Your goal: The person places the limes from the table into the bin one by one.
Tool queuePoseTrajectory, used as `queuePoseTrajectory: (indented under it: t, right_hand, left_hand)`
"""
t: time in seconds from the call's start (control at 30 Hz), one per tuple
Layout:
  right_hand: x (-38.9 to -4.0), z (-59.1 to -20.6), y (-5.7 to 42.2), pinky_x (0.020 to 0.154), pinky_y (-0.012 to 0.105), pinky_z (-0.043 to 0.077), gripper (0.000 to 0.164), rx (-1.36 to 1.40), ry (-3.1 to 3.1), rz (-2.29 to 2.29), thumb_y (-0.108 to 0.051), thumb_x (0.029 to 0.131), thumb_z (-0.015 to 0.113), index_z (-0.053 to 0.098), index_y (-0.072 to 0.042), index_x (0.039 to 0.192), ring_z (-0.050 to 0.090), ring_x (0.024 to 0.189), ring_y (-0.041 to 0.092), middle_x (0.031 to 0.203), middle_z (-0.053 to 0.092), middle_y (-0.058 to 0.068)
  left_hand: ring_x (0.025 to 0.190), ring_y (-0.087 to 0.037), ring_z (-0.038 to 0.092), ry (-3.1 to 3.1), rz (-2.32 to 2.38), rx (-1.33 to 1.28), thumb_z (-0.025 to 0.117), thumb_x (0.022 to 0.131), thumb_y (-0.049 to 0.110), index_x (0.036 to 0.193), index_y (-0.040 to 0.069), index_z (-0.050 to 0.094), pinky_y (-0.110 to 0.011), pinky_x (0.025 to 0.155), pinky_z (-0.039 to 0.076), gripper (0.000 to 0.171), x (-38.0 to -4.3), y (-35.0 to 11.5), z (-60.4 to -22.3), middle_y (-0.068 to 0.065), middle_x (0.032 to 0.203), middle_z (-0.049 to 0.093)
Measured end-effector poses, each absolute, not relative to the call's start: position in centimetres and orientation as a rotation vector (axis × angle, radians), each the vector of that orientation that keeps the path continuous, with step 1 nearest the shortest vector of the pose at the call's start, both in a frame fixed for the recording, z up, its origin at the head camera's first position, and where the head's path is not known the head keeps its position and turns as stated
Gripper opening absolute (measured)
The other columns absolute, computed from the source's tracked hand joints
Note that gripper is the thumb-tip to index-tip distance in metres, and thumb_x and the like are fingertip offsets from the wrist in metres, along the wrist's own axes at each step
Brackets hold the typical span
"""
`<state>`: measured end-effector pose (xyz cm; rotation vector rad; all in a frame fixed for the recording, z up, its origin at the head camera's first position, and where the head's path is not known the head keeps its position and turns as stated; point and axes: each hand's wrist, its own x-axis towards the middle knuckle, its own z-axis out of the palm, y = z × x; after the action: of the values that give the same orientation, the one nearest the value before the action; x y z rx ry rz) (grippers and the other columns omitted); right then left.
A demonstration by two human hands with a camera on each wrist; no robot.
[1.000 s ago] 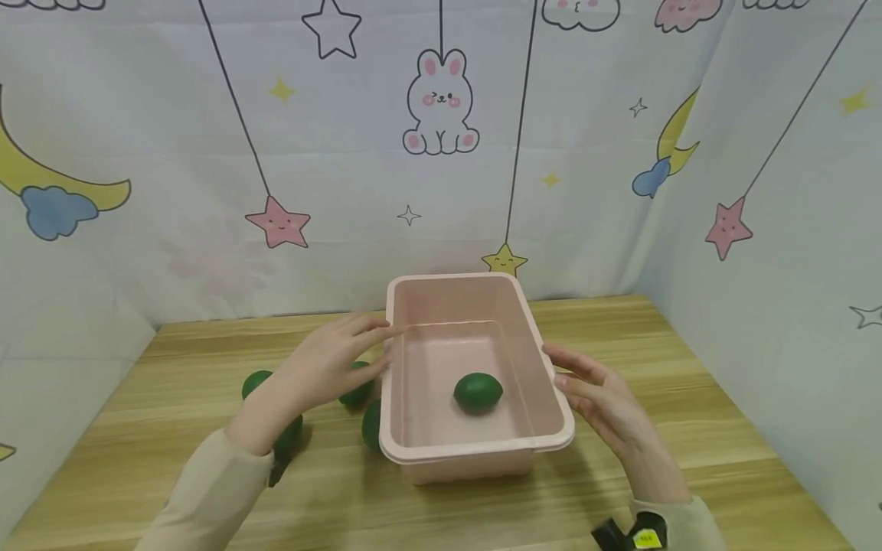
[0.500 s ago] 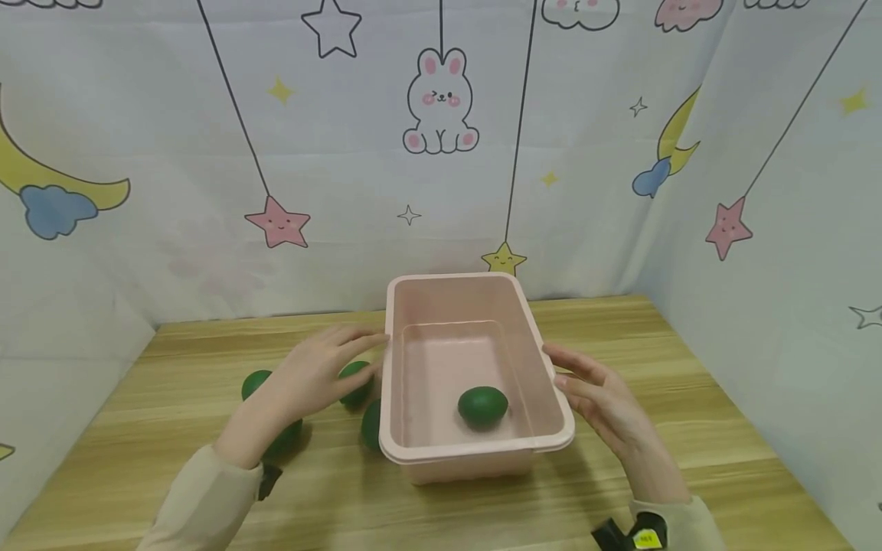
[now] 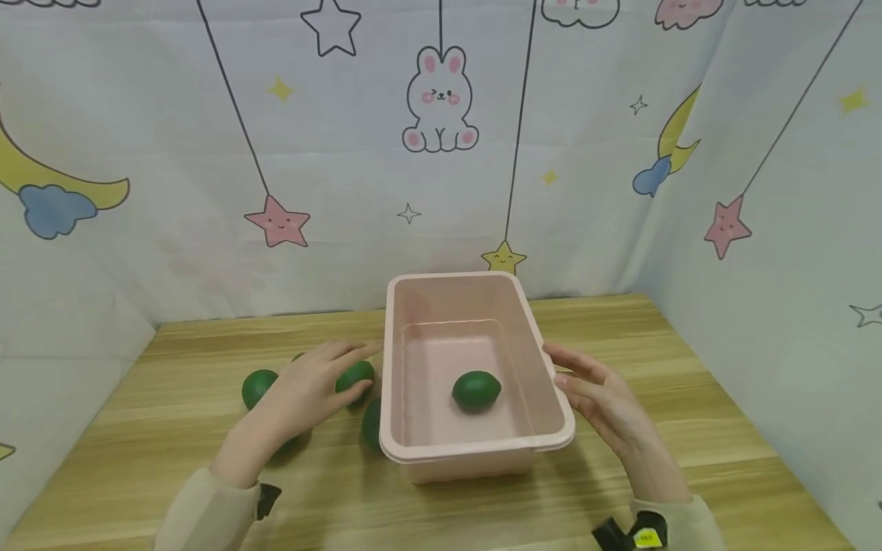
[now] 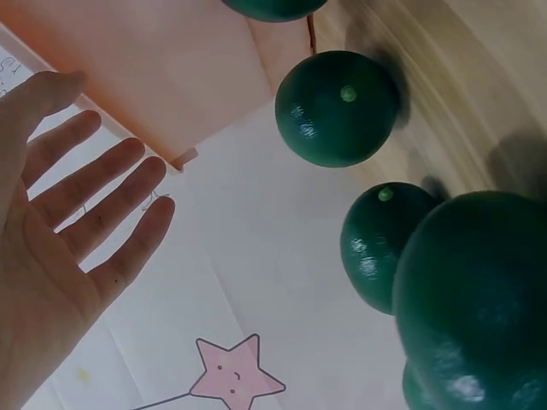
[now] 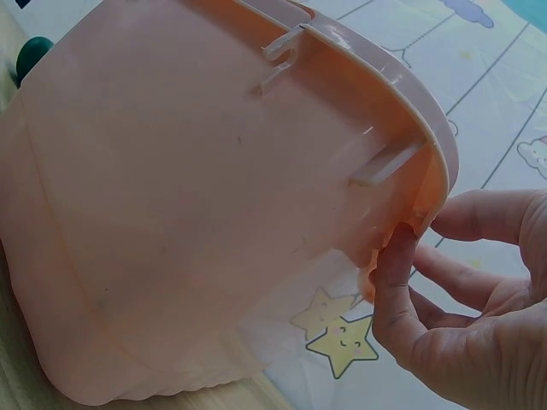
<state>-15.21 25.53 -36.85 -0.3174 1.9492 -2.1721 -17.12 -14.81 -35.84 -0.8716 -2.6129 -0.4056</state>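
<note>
A pink plastic bin stands on the table, with one green lime lying inside it. My left hand is beside the bin's left rim, above several more limes. In the left wrist view the left hand has its fingers extended and holds nothing, and a lime sits apart from it. My right hand pinches the bin's right rim. The right wrist view shows the right hand with its thumb under the rim of the bin.
Left of the bin lie loose limes, among them one lime farther left and another lime against the bin's side. The wooden table ends at a patterned white curtain behind and on both sides.
My left hand has drawn back left and down from the bin's rim, over the limes. The lime inside rolled toward the front, then back. My right hand stays put.
</note>
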Motion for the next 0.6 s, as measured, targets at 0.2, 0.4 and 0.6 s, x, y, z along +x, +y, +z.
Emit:
queuePoseTrajectory:
  t: [0.2, 0.4, 0.6]
  right_hand:
    - [-15.2, -36.8, 25.5, 0.094, 0.022, 0.051, 0.047, -0.311, 1.95, -2.172, -0.006, 0.096, 0.053, 0.044, -0.004, 0.141, 0.059, 0.114, 0.008, 0.13, 0.054, -0.008]
    - [-15.2, -36.8, 25.4, 0.095, 0.022, 0.051, 0.047, -0.308, 1.946, -2.173, -0.006, 0.096, 0.053, 0.044, -0.004, 0.141, 0.059, 0.114, 0.008, 0.13, 0.055, -0.008]
    - [-15.2, -36.8, 25.4, 0.095, 0.022, 0.051, 0.045, -0.311, 1.939, -2.177, -0.005, 0.096, 0.053, 0.046, -0.006, 0.14, 0.06, 0.113, 0.008, 0.129, 0.055, -0.008]
  left_hand:
    - [0.107, -0.024, 0.065, -2.605, -0.419, -0.856, 0.072, 0.085, 0.028, 0.132, 0.021, 0.058, -0.043, 0.087, 0.055, 0.049, -16.8, -15.1, -36.9, -0.002, 0.121, 0.065]
    - [0.108, -0.024, 0.065, -2.598, -0.449, -0.864, 0.073, 0.085, 0.03, 0.132, 0.018, 0.059, -0.043, 0.087, 0.055, 0.05, -16.5, -15.0, -38.1, -0.003, 0.124, 0.064]
    - [0.106, -0.025, 0.066, -2.591, -0.422, -0.872, 0.074, 0.083, 0.028, 0.129, 0.016, 0.062, -0.041, 0.085, 0.056, 0.049, -16.5, -14.8, -39.0, -0.006, 0.119, 0.066]
